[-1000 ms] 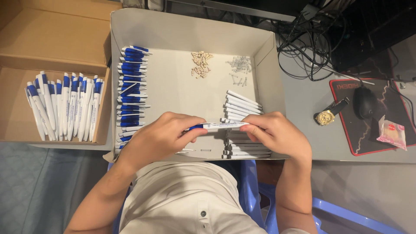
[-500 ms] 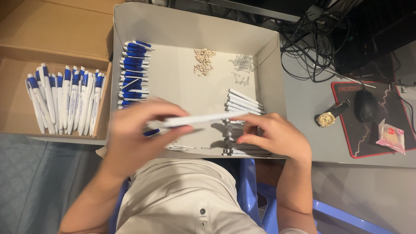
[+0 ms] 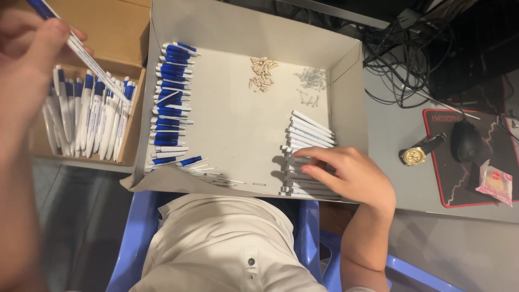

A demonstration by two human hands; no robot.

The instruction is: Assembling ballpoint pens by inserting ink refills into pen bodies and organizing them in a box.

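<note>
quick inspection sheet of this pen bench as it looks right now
surface: grey desk carrying a shallow grey tray
job's things: blue pen parts, white barrels, small springs and tan bits in tray; assembled pens in cardboard box
clutter: wristwatch, mouse, pink packet
grippers: left hand holds a pen; right hand rests on the barrels
cables: tangle at back
surroundings: blue chair

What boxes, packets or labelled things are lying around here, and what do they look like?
Grey cardboard tray: centre, shallow, holds pen parts.
Brown cardboard box: left, holds finished blue-and-white pens.
Small packet: far right on the mat, clear wrapper, pink-red inside.
Mouse mat: right, black with red edging.
</note>
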